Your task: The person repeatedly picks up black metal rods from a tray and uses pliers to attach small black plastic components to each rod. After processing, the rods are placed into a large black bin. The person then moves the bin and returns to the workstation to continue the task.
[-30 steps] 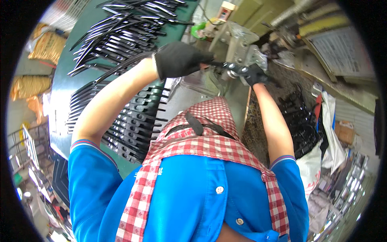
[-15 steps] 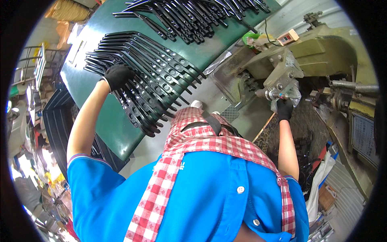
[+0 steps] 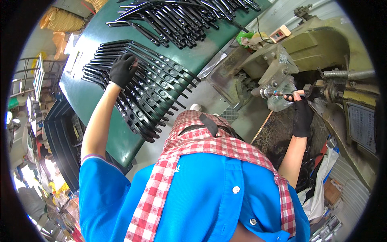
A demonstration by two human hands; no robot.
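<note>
On the green tabletop (image 3: 125, 151) lies a row of bent black metal bars (image 3: 161, 82) with flat, holed ends. My left hand (image 3: 123, 70), in a black fingerless glove, is over the bent part of the row. Its fingers are curled on one of the bars. Off to the right, my right hand (image 3: 302, 115), gloved the same way, is at the green machine's metal spindle (image 3: 266, 92). Thumb and fingers are closed there, beside a clear plastic sheet (image 3: 282, 103). What they pinch is too small to make out.
A second heap of black bars (image 3: 181, 24) covers the table's far side. The green machine (image 3: 322, 50) stands at right, with a small switch box (image 3: 280, 34) on a cable. Left of the table is a dark ribbed bin (image 3: 60, 137).
My left hand has shifted slightly up and right along the row, fingers now bent over the bars. My right hand has moved rightward and turned, its fingertips now showing by the spindle.
</note>
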